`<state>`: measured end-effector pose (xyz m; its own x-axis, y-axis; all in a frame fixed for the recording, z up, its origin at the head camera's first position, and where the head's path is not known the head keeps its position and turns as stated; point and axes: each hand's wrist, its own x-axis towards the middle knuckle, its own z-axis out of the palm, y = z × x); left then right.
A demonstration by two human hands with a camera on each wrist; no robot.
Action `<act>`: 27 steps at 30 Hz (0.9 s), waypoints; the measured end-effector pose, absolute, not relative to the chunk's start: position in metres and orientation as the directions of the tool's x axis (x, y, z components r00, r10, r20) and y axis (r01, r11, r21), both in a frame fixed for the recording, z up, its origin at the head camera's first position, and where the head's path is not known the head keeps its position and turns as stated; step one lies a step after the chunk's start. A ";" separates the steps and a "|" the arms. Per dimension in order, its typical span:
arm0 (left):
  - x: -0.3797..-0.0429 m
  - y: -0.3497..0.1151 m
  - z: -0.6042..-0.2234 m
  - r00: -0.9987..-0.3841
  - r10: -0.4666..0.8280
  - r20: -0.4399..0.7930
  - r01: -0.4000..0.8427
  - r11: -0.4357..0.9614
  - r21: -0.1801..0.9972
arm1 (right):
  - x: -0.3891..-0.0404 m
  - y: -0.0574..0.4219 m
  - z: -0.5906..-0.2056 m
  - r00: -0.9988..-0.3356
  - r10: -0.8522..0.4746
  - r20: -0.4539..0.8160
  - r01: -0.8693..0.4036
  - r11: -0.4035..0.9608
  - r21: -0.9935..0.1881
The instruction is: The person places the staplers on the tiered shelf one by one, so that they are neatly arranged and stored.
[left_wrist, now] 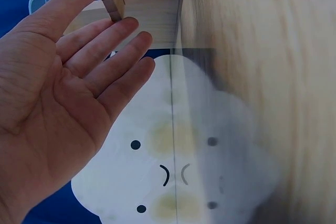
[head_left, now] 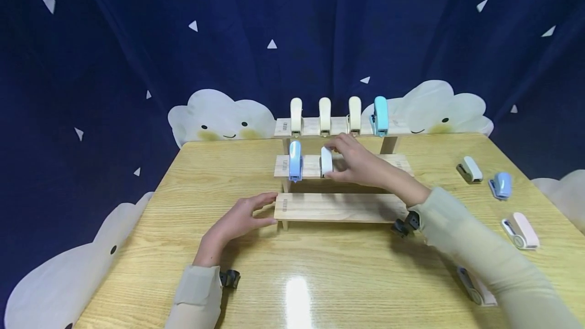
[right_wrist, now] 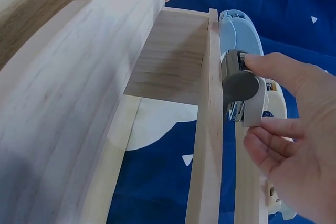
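Note:
In the head view, my right hand (head_left: 358,164) pinches a small white stapler (head_left: 326,161) on the middle step of a three-step wooden rack (head_left: 343,207). The right wrist view shows this stapler's grey side (right_wrist: 240,86) between the thumb and fingers, against the step's edge. Left of it on the same step stands a blue stapler (head_left: 295,161). My left hand (head_left: 242,217) is at the left end of the bottom step, fingers extended and palm facing the rack; whether they touch the wood I cannot tell. In the left wrist view that hand (left_wrist: 63,93) holds nothing.
Along the top step stand three cream staplers (head_left: 325,116) and a turquoise one (head_left: 380,116). At the table's right lie a white stapler (head_left: 470,169), a blue one (head_left: 501,186), a pink one (head_left: 523,230) and another pink one (head_left: 480,288), partly behind my right sleeve.

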<state>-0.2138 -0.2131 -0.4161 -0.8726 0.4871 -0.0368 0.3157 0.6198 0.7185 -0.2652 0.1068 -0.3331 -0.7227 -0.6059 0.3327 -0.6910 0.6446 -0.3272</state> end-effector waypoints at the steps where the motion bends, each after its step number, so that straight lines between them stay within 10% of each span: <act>1: -0.214 -0.213 -0.416 -0.873 0.487 -0.038 0.315 0.621 0.718 | -0.266 0.107 -0.333 -0.725 -0.606 0.327 -0.688 0.646 -0.331; 27: -0.214 -0.213 -0.415 -0.870 0.491 -0.040 0.320 0.626 0.712 | -0.226 0.176 -0.320 -0.685 -0.583 0.438 -0.717 0.647 -0.260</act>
